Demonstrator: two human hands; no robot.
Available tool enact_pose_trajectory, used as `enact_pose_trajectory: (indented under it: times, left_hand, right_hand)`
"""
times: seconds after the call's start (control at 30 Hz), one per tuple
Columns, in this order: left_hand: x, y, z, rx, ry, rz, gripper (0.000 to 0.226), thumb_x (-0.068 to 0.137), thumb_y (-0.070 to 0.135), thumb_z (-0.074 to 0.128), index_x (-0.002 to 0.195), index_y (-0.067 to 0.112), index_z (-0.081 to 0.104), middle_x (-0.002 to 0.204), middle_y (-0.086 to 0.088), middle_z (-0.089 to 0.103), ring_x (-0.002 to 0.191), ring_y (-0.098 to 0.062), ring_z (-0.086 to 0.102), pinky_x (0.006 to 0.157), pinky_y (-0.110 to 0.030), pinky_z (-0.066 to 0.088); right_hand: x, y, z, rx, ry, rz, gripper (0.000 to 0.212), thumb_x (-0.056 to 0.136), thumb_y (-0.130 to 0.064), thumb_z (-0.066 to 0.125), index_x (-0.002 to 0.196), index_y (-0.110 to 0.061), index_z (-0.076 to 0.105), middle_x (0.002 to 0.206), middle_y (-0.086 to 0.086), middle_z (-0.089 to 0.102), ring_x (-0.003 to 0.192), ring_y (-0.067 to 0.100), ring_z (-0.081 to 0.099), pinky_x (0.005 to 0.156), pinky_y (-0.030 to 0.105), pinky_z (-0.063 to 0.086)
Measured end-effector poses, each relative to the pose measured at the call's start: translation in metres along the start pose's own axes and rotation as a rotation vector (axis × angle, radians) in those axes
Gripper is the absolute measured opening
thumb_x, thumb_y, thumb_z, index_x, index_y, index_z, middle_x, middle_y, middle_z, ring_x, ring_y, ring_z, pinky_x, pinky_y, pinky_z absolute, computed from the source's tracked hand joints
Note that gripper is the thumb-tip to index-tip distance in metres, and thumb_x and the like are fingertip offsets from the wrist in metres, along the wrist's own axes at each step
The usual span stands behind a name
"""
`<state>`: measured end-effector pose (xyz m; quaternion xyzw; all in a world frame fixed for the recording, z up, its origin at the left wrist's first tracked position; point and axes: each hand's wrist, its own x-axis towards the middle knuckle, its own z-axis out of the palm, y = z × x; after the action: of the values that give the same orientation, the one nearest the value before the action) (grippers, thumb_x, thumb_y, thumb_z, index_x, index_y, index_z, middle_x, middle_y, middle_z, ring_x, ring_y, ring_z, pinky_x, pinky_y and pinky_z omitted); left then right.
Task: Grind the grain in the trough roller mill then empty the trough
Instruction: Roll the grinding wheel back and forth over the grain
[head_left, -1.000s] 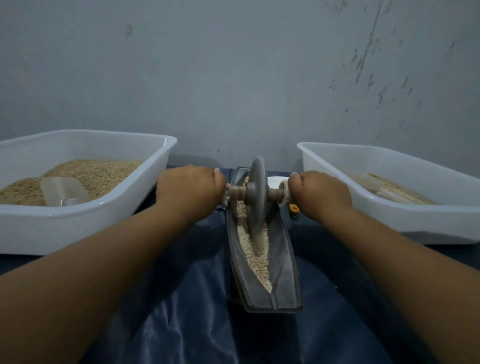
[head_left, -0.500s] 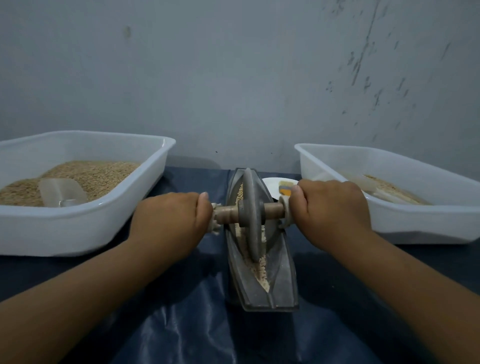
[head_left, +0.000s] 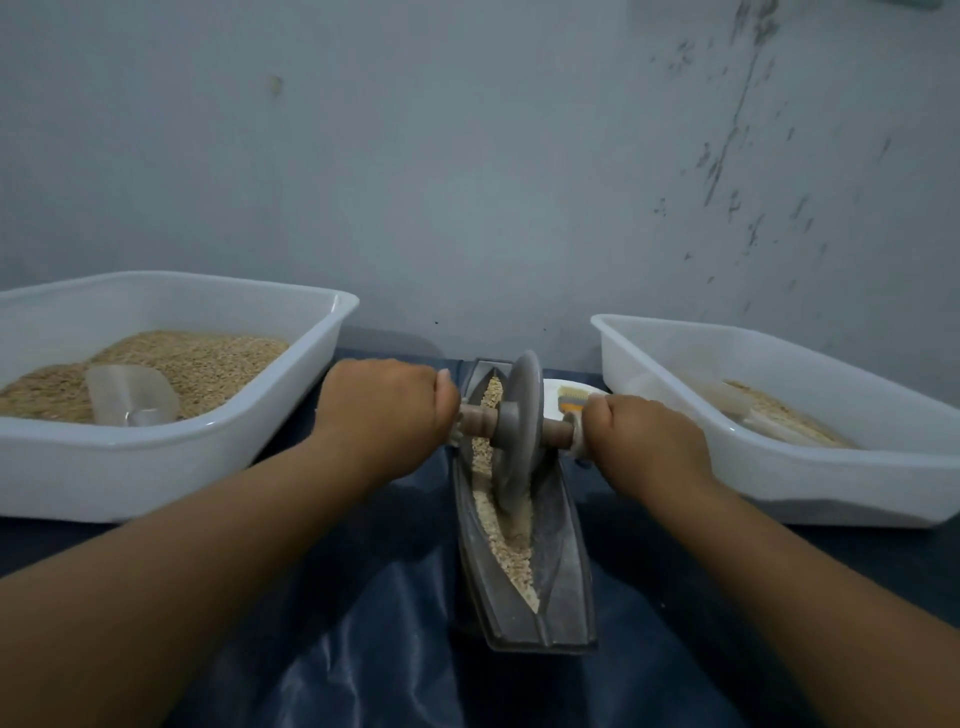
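At frame centre, the trough (head_left: 524, 587) runs lengthwise away from the person; left hand (head_left: 387, 415) and right hand (head_left: 641, 444) grip the crosswise axle (head_left: 480, 421), fingers clamped, roller disc (head_left: 517, 421) standing in the grain (head_left: 506, 540).

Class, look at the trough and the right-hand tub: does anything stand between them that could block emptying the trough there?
A small white plate sits between the trough and the right tub, near the trough's far end. Beside the near end, only dark sheet shows.

both forearms bare to the frame edge, left grip (head_left: 384, 410) and right grip (head_left: 641, 444) ungloved.
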<state>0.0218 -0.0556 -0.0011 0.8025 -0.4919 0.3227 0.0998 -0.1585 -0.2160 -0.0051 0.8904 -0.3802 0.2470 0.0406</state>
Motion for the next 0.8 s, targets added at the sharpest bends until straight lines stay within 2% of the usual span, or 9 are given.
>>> enact_pose_trajectory:
  times: [0.07, 0.17, 0.27, 0.33, 0.43, 0.53, 0.6, 0.7, 0.8]
  left_hand:
    - [-0.012, 0.003, -0.01, -0.003, 0.039, -0.014, 0.048, 0.091, 0.043, 0.006, 0.071, 0.021, 0.043, 0.058, 0.003, 0.037, 0.063, -0.024, 0.053, 0.061, -0.034, 0.038]
    - [-0.031, 0.003, -0.022, -0.033, 0.083, 0.143, 0.06, 0.086, 0.044, -0.013, 0.072, 0.022, 0.04, 0.058, 0.006, 0.032, 0.052, -0.014, 0.038, 0.06, -0.029, 0.04]
    - [-0.03, 0.004, -0.032, -0.017, 0.078, 0.145, 0.065, 0.084, 0.045, -0.018, 0.072, 0.025, 0.043, 0.059, 0.007, 0.037, 0.052, -0.011, 0.039, 0.063, -0.029, 0.044]
    - [-0.023, 0.008, -0.03, 0.027, 0.011, 0.165, 0.071, 0.079, 0.042, -0.022, 0.08, 0.021, 0.046, 0.064, 0.004, 0.039, 0.06, -0.017, 0.047, 0.067, -0.028, 0.042]
    - [-0.007, 0.0, -0.012, 0.045, -0.016, 0.096, 0.059, 0.084, 0.042, -0.006, 0.081, 0.021, 0.048, 0.066, 0.003, 0.043, 0.069, -0.026, 0.055, 0.062, -0.03, 0.04]
    - [0.004, -0.008, 0.007, 0.217, -0.028, 0.191, 0.028, 0.096, 0.029, 0.032, 0.114, 0.013, 0.046, 0.094, -0.005, 0.059, 0.076, -0.026, 0.057, 0.059, -0.031, 0.041]
    - [0.009, -0.01, 0.012, 0.201, -0.057, 0.126, 0.035, 0.096, 0.024, 0.044, 0.127, 0.009, 0.039, 0.104, -0.008, 0.06, 0.083, -0.027, 0.06, 0.06, -0.033, 0.042]
    - [0.004, -0.006, 0.01, 0.179, -0.07, 0.123, 0.036, 0.096, 0.025, 0.045, 0.126, 0.009, 0.036, 0.102, -0.007, 0.06, 0.081, -0.026, 0.059, 0.064, -0.034, 0.051]
    - [-0.013, -0.007, 0.007, 0.096, -0.054, 0.175, 0.038, 0.096, 0.023, 0.016, 0.122, 0.009, 0.04, 0.095, -0.005, 0.057, 0.078, -0.025, 0.057, 0.065, -0.033, 0.049]
  right_hand:
    - [-0.017, 0.005, -0.001, -0.071, 0.074, -0.076, 0.035, 0.098, -0.033, 0.02, 0.078, -0.025, 0.048, 0.085, 0.002, 0.063, 0.072, 0.023, 0.047, 0.063, 0.032, 0.03]
    - [-0.043, 0.01, -0.012, -0.011, 0.141, -0.125, 0.047, 0.097, -0.04, 0.014, 0.067, -0.023, 0.046, 0.059, -0.005, 0.049, 0.059, 0.019, 0.047, 0.056, 0.033, 0.035]
    - [-0.05, 0.013, -0.014, 0.034, 0.136, -0.088, 0.048, 0.094, -0.045, 0.013, 0.062, -0.026, 0.044, 0.054, -0.005, 0.045, 0.053, 0.008, 0.043, 0.05, 0.027, 0.029]
    - [-0.046, 0.011, -0.01, 0.041, 0.107, -0.071, 0.048, 0.093, -0.047, 0.013, 0.061, -0.027, 0.044, 0.055, -0.005, 0.047, 0.054, 0.008, 0.045, 0.05, 0.026, 0.03]
    - [-0.021, 0.007, -0.002, -0.02, 0.102, -0.024, 0.051, 0.095, -0.043, 0.014, 0.063, -0.023, 0.049, 0.061, -0.004, 0.05, 0.064, 0.021, 0.051, 0.061, 0.031, 0.039]
    - [0.016, -0.004, 0.003, -0.045, 0.098, -0.018, 0.048, 0.099, -0.036, 0.023, 0.075, -0.018, 0.06, 0.072, 0.004, 0.056, 0.07, 0.026, 0.052, 0.068, 0.033, 0.043]
    - [0.031, -0.01, 0.005, -0.004, 0.091, 0.026, 0.054, 0.098, -0.039, 0.022, 0.073, -0.015, 0.063, 0.068, 0.004, 0.053, 0.066, 0.025, 0.048, 0.065, 0.033, 0.036]
    - [0.03, -0.01, 0.004, 0.008, 0.123, 0.001, 0.052, 0.098, -0.037, 0.023, 0.068, -0.016, 0.059, 0.064, 0.002, 0.052, 0.061, 0.023, 0.048, 0.061, 0.033, 0.032]
    - [0.006, -0.008, -0.008, -0.122, 0.146, -0.144, 0.037, 0.097, -0.026, 0.028, 0.069, -0.019, 0.051, 0.076, 0.005, 0.062, 0.066, 0.027, 0.053, 0.06, 0.032, 0.036]
